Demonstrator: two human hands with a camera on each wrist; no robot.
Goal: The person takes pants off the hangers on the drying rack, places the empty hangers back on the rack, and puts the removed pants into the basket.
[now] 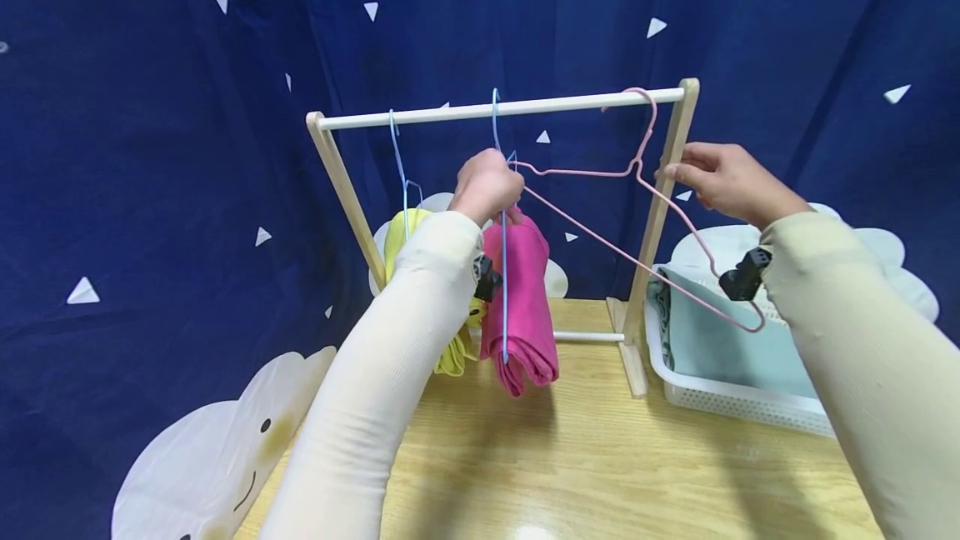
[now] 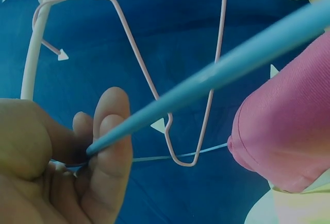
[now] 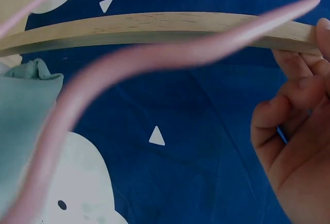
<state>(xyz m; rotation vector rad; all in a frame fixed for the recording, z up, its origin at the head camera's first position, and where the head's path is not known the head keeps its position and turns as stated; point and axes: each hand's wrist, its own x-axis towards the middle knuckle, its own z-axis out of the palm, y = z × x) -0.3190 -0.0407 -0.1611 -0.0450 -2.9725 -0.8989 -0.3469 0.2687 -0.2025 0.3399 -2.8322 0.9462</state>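
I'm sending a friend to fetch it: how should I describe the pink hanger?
On the table stands a wooden rack with a white top rail. At the rail's end nearest the person's right hand hangs the pink hanger. Unlike the two blue hangers, which carry a yellow cloth and a magenta cloth, it is bare.

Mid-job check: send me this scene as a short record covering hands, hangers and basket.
Left hand: pinches middle blue hanger
Right hand: grips right wooden post
Middle blue hanger: on rail, with pink cloth
Left blue hanger: on rail, with yellow cloth
Pink hanger: on rail near right end, bare
White basket: right of post, pale green cloth inside
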